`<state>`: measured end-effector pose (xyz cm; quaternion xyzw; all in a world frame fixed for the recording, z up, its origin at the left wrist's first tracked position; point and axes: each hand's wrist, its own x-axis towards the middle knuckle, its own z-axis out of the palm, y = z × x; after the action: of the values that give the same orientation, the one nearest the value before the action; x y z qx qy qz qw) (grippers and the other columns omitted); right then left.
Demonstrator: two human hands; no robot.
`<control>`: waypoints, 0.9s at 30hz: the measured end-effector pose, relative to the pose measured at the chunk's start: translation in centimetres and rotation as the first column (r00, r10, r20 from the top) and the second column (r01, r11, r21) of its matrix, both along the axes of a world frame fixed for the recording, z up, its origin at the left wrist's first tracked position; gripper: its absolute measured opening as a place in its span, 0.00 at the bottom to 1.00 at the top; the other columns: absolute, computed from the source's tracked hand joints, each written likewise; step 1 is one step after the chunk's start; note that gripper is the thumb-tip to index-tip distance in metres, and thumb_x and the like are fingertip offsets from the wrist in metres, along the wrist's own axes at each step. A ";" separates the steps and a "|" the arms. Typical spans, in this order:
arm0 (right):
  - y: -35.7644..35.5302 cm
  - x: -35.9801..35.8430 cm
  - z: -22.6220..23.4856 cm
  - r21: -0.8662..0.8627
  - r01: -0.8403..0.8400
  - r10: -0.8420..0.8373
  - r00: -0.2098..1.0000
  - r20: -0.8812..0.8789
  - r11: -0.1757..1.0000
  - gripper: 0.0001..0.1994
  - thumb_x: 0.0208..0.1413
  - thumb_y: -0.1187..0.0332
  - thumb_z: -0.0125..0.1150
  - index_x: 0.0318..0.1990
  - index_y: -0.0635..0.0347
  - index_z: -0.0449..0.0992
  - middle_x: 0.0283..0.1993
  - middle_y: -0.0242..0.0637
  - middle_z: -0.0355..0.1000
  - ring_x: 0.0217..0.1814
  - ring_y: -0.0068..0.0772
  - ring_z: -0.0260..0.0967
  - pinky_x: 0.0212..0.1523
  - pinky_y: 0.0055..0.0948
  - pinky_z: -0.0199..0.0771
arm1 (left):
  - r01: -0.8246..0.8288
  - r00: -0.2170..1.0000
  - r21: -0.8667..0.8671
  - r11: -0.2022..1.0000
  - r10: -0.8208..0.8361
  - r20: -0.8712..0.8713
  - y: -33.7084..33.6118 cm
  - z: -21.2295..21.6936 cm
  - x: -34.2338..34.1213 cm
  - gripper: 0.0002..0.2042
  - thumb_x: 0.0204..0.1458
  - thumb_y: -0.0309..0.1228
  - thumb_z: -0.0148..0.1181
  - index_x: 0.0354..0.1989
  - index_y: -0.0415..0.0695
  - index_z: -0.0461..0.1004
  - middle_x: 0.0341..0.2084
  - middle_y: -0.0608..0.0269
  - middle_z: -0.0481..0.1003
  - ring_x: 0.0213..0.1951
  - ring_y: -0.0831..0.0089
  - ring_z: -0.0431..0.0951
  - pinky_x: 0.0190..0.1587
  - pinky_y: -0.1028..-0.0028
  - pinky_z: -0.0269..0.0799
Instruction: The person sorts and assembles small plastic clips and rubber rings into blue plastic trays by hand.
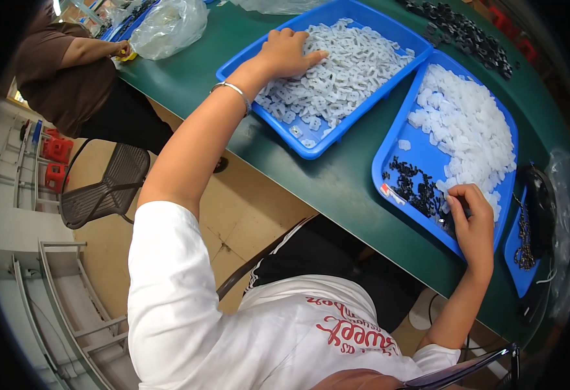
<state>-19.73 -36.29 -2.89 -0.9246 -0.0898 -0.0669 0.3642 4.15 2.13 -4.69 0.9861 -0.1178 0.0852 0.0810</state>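
Blue plastic tray (309, 152) on the green worktop (337, 188), filled with small pale-grey parts (356, 71); that's the one I see on the person's left. Left hand (288, 57): lying on the heap, fingers loosely spread, thumb stuck out to the right; can't tell whether anything is under the palm. Metal bracelet (234, 95) on that wrist.

Second blue tray (421, 146), just beside the first, farther right. Holds a big pile of flat white pieces (470, 123), plus a smaller patch of tiny black parts (413, 185) toward the near end. Right hand (472, 221): over that near end, between black and white, fingers curled, thumb close to index; can't tell from here if a piece is pinched.

Around: loose black pile (470, 36) on the far worktop, beaded chain (525, 240) at far right, clear plastic bag (171, 29) at upper left, a co-worker (61, 84) in brown beside a dark chair (113, 185).
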 end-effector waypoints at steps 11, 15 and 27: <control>0.5 0.1 0.5 -0.087 -0.032 0.037 0.997 0.065 0.996 0.03 0.57 0.78 0.59 0.36 0.67 0.72 0.32 0.43 0.70 0.31 0.40 0.69 0.34 0.31 0.69 | -0.060 0.994 -0.031 0.998 0.057 -0.089 -1.4 0.6 2.9 0.42 0.52 0.65 0.54 0.62 0.37 0.67 0.61 0.35 0.62 0.64 0.40 0.59 0.65 0.52 0.59; 0.6 0.0 0.6 -0.123 -0.033 0.044 0.995 0.090 0.992 0.03 0.56 0.79 0.59 0.36 0.66 0.71 0.32 0.43 0.69 0.31 0.43 0.69 0.34 0.33 0.69 | -0.051 0.996 -0.188 0.981 0.037 -0.080 -1.2 0.4 3.3 0.41 0.51 0.63 0.56 0.61 0.37 0.69 0.62 0.37 0.62 0.63 0.43 0.63 0.64 0.56 0.62; 0.3 0.0 0.3 -0.112 -0.028 0.039 0.994 0.098 0.993 0.03 0.56 0.79 0.59 0.36 0.66 0.72 0.32 0.43 0.70 0.31 0.41 0.70 0.34 0.31 0.70 | 0.129 0.955 -0.624 0.771 -0.265 -0.130 -3.5 3.2 0.8 0.33 0.57 0.56 0.58 0.59 0.38 0.72 0.51 0.49 0.75 0.55 0.61 0.74 0.54 0.66 0.70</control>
<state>-19.74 -35.98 -2.56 -0.9372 -0.1270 -0.1018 0.3085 4.96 -1.37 -1.47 0.8924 -0.1783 0.0048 0.4145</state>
